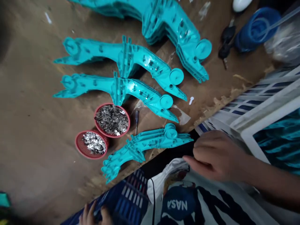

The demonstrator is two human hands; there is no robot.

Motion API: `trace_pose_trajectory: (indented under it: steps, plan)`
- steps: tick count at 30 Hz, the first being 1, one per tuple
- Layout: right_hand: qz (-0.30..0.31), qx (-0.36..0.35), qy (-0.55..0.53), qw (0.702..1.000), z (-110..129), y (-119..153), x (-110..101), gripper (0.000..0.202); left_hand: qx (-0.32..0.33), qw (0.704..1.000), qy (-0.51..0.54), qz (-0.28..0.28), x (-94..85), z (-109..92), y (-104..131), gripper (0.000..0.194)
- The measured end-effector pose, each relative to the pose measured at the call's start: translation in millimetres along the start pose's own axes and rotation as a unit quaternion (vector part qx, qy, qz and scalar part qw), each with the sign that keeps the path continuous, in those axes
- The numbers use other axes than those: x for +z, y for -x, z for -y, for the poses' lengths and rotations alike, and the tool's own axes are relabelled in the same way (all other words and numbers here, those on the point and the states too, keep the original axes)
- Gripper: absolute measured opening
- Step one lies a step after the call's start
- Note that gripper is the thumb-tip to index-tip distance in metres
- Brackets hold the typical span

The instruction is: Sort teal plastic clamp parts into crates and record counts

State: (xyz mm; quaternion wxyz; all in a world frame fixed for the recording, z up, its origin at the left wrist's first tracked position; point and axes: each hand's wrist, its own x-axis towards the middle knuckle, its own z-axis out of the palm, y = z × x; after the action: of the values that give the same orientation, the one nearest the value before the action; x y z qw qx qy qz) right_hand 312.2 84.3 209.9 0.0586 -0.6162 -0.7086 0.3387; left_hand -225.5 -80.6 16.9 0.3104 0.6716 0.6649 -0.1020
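My right hand (214, 156) is closed with its fingers curled, just right of the pointed tip of a small stack of turquoise plastic parts (154, 139) at the table edge. Anything inside its fingers is hidden. At the bottom edge my left hand (95, 215) shows only partly, fingers apart, near a blue slatted crate (132, 193). Two longer stacks of turquoise moulded parts (103, 50) (98, 82) lie across the table, and a bigger stack (159, 18) lies behind them. A small screwdriver (137, 120) rests beside two red baskets (95, 125) (78, 147) of small metal clips.
Keys (226, 40) and a blue cup (246, 40) stand at the upper right by crumpled clear plastic (284, 43). Along the right are white slatted crates (260, 93), one holding turquoise parts (281, 140). The brown table (42, 125) has a worn, torn edge.
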Motion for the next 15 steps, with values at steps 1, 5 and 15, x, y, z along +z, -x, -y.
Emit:
trace_pose_trajectory:
  steps: [1,5,15]
  plan:
    - [-0.004,-0.006,0.004,1.000,0.2,0.6,-0.5,0.050,-0.025,0.999,0.014,-0.024,3.2,-0.9,-0.3,0.083]
    - [0.010,0.032,-0.002,0.999,-0.2,2.0,-6.6,0.052,-0.087,0.995,0.056,-0.016,3.8,-12.2,0.8,0.052]
    - [-0.018,0.065,-0.013,0.998,0.4,4.7,-15.4,0.044,-0.223,0.974,0.030,0.028,-13.6,-39.7,-4.7,0.035]
